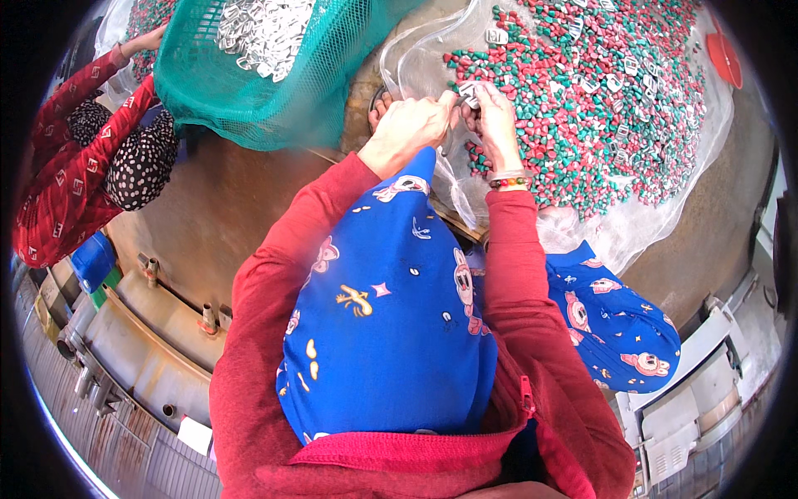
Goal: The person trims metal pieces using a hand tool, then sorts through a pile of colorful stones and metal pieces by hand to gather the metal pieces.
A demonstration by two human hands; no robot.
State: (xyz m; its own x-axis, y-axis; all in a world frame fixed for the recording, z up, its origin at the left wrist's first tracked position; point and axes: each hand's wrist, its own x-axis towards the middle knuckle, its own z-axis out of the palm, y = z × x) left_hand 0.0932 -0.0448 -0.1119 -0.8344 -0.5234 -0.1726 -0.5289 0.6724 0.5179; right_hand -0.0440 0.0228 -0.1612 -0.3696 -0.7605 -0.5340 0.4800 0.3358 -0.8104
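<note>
My two hands meet over the near left edge of a heap of small red and green chips point(565, 141). My right hand point(497, 125), with a beaded bracelet at its wrist, pinches a small silvery metal buckle-like piece point(470, 90). Beside it my left hand point(411, 131) is closed, thumb and forefinger close to that piece; what it grips is hidden. Darker fingertips point(381, 108) show just left of my left hand; whose they are I cannot tell. More slotted metal pieces point(615, 81) lie scattered among the chips.
A green mesh-lined basket point(241, 116) at upper left holds many metal pieces point(264, 37). White netting point(665, 224) lies under the chips. A red scoop-like dish point(723, 58) sits far right. At left, a person in a red patterned sleeve point(79, 179) reaches toward the basket.
</note>
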